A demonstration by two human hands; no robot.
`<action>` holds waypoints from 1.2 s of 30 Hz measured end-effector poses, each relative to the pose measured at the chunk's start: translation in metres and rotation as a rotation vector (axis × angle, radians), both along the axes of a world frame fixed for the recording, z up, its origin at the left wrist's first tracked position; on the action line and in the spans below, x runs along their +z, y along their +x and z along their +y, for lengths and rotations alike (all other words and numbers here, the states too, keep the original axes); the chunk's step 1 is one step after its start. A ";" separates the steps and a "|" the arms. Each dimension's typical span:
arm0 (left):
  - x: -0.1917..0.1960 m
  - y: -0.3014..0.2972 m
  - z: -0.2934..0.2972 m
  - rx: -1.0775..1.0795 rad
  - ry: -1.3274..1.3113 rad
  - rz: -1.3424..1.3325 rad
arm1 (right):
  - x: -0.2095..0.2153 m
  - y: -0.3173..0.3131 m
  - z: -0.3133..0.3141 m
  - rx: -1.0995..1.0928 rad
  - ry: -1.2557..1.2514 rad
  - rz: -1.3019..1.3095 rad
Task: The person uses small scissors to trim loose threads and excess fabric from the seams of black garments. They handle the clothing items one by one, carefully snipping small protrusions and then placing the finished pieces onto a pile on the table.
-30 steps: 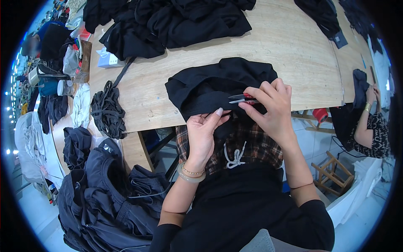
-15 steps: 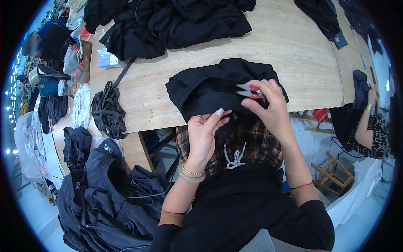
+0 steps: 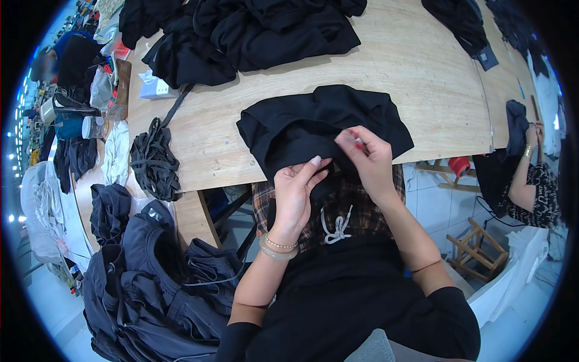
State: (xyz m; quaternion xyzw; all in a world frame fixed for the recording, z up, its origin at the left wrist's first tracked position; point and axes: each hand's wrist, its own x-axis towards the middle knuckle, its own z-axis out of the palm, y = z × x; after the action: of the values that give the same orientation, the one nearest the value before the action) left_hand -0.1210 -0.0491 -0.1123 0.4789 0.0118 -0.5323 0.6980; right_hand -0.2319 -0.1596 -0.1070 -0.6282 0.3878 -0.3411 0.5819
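Observation:
A black garment (image 3: 338, 107) lies bunched near the table's front edge, its opening folded toward me. Thumb and fingers of my left hand (image 3: 292, 188) pinch the garment's near edge. Just to the right, my right hand (image 3: 375, 161) is closed around the red-handled thread snips (image 3: 359, 145). Only a bit of red shows between the fingers; the blades are hidden. The right fingertips are close over the cloth beside the pinched edge, slightly smeared by motion, and I cannot tell whether they touch it.
Black garments (image 3: 283, 36) are heaped at the table's far side, with a tissue box (image 3: 157, 88) beside them. A bundle of dark strips (image 3: 155, 160) lies at left, above piled dark clothing (image 3: 151, 289). At right are a co-worker's arm (image 3: 523, 175) and a wooden stool (image 3: 477, 250).
My right hand has moved left and slightly down, toward the left hand. The snips' blades, visible before, are now hidden by the fingers. My left hand keeps its pinch.

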 end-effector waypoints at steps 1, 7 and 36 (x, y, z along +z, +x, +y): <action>-0.002 0.000 0.001 0.008 -0.014 0.011 | -0.001 0.000 0.001 0.059 -0.219 0.097; -0.012 0.000 0.006 -0.026 -0.091 0.048 | -0.004 0.008 0.012 0.084 -0.422 0.193; 0.004 0.006 0.005 -0.083 -0.052 0.010 | 0.033 -0.042 -0.024 0.240 -0.511 0.351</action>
State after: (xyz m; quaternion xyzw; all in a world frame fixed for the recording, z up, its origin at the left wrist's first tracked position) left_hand -0.1152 -0.0438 -0.1085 0.4578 -0.0184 -0.5634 0.6875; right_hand -0.2739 -0.1839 -0.0743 -0.8441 0.3073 -0.2431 0.3661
